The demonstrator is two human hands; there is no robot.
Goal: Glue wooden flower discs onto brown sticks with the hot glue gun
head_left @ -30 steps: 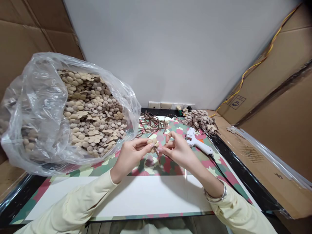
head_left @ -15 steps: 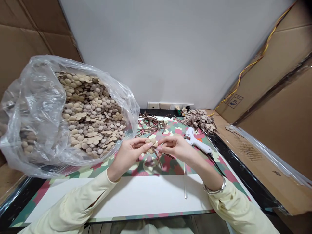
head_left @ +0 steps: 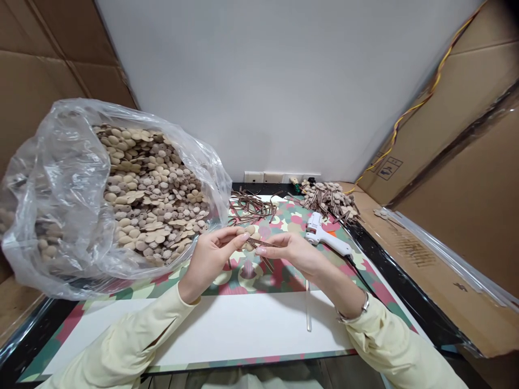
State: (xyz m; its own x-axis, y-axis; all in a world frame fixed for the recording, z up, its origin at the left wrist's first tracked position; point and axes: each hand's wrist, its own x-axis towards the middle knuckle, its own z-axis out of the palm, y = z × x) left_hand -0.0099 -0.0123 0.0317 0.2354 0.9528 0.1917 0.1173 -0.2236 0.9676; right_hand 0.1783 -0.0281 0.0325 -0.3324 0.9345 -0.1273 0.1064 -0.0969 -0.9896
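Observation:
Above the table's middle, my left hand [head_left: 213,256] is closed, pinching a beige flower-shaped piece [head_left: 252,231] between thumb and fingers. Thin brown cords [head_left: 265,263] hang below the piece; how they join it is hidden. My right hand [head_left: 298,256] is closed too, thumb and forefinger on a brown cord strip [head_left: 261,242] that lies across the front of the flower piece. The two hands' fingertips are close together. Just beyond my right hand lies a white glue gun [head_left: 326,236], and a clear glue stick [head_left: 308,308] rests on the white sheet below my right wrist.
A clear plastic bag [head_left: 65,162] full of flower pieces [head_left: 158,189] stands at the left. Loose brown cords [head_left: 253,206] lie at the back, with a pile of flower pieces and cords [head_left: 330,199] to their right. Cardboard [head_left: 458,183] walls the right side.
My right fingers have moved from the flower piece's edge onto a brown cord, which now stretches across the piece towards my right hand. The left hand keeps its pinch.

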